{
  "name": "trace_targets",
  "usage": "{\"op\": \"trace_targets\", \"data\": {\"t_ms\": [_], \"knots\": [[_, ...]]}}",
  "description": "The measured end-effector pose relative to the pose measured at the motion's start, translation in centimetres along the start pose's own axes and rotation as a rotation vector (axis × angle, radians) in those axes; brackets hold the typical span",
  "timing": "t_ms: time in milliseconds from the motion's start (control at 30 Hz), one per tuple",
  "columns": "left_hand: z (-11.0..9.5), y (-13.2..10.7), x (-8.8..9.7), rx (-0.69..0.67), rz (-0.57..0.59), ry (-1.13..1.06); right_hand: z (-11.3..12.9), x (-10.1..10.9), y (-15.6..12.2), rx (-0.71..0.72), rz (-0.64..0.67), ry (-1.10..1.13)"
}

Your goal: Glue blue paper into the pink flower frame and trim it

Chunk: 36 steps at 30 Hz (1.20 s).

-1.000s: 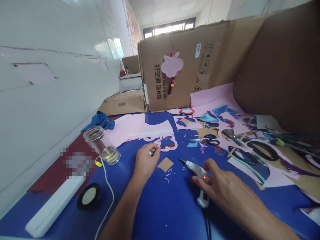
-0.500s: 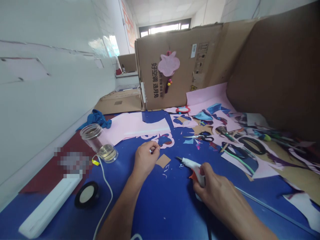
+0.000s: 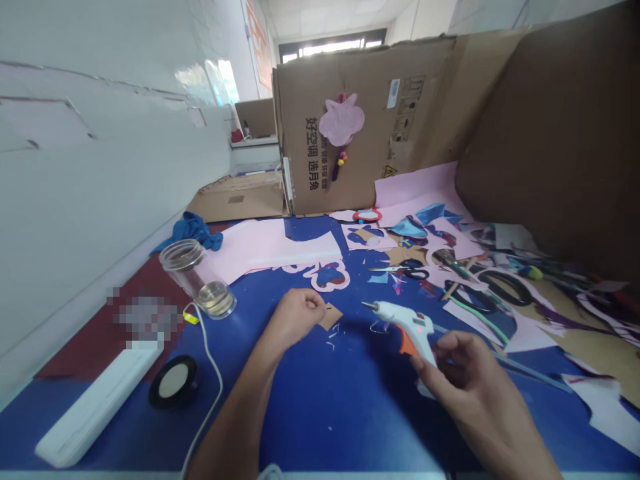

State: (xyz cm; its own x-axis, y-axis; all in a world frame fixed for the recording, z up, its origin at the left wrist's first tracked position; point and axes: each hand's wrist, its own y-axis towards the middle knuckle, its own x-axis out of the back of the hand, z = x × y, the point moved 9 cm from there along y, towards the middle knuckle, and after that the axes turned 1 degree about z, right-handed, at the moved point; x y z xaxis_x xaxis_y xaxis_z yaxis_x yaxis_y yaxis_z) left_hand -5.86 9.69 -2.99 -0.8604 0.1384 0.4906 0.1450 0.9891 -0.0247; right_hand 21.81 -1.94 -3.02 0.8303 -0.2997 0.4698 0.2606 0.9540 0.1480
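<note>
A white hot glue gun [image 3: 407, 323] with an orange trigger is in my right hand [image 3: 473, 383], its nozzle pointing left. The thumb lies along the handle and the fingers curl loosely behind it. My left hand [image 3: 300, 317] is closed in a pinch, and whatever sits between its fingertips is too small to name. Just beside those fingertips, a small brown cardboard square [image 3: 331, 316] lies on the blue table [image 3: 320, 407]. White scraps [image 3: 332, 339] are scattered by the square. Beyond my left hand lies a pink cut-out frame [image 3: 343, 283].
Scissors [image 3: 413, 269], ribbon and paper scraps crowd the right side. A glass jar [image 3: 193, 273], black tape roll [image 3: 174, 382], white power strip [image 3: 100, 403] and cable [image 3: 213, 363] stand or lie left. A cardboard panel [image 3: 360, 73] with a hanging pink ornament [image 3: 342, 123] rises behind.
My right hand and the glue gun have moved right; the grip has loosened and the gun shows more fully. My left hand has dropped slightly, its fingertips now beside the cardboard square.
</note>
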Motion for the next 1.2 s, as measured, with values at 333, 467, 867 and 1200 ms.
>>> {"op": "trace_targets", "data": {"t_ms": [333,467,867,1200], "knots": [[1.7,-0.3,-0.3,0.217,0.008,-0.078,-2.3,-2.3,-1.3,-0.271,0.273,0.324],[2.0,-0.4,-0.3,0.277,-0.008,-0.064,-0.1,-1.8,-0.7,-0.169,0.265,0.235],[2.9,0.3,-0.2,0.204,-0.077,0.086,6.1,-4.8,3.1,0.282,0.395,-0.100],[3.1,0.4,-0.3,0.213,-0.066,0.108,6.6,-6.3,4.5,0.298,0.432,-0.106]]}}
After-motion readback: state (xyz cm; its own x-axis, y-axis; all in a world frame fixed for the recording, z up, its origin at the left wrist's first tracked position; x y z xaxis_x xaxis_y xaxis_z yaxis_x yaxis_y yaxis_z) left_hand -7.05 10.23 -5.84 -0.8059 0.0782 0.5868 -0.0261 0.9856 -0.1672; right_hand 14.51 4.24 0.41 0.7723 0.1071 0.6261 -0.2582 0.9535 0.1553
